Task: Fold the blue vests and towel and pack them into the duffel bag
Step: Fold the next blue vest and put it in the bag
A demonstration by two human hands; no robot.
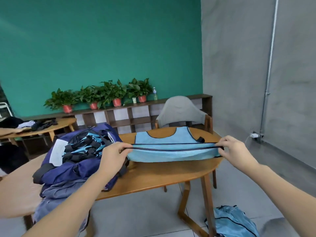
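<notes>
A light blue mesh vest with dark piping [171, 139] lies stretched across the round wooden surface [153, 175], its neck end flat on the wood towards the grey chair [179, 110] and its near hem lifted just above the top. The left hand [113, 156] pinches the left end of that hem, fingers curled over the dark edge, and the right hand [234, 151] pinches the right end the same way, so the hem is pulled taut between them. The cloth looks thin, very light and limp; it sags under the lifted edge and would likely slump wherever it is not held, so the corners of the hem seem the sound places to grip for a clean fold. The open navy fabric duffel bag [77, 161] sits just left on the same surface, touching the left forearm, with folded blue vests [83, 147] already inside. Another crumpled blue vest [234, 221] lies on the floor by the table leg
</notes>
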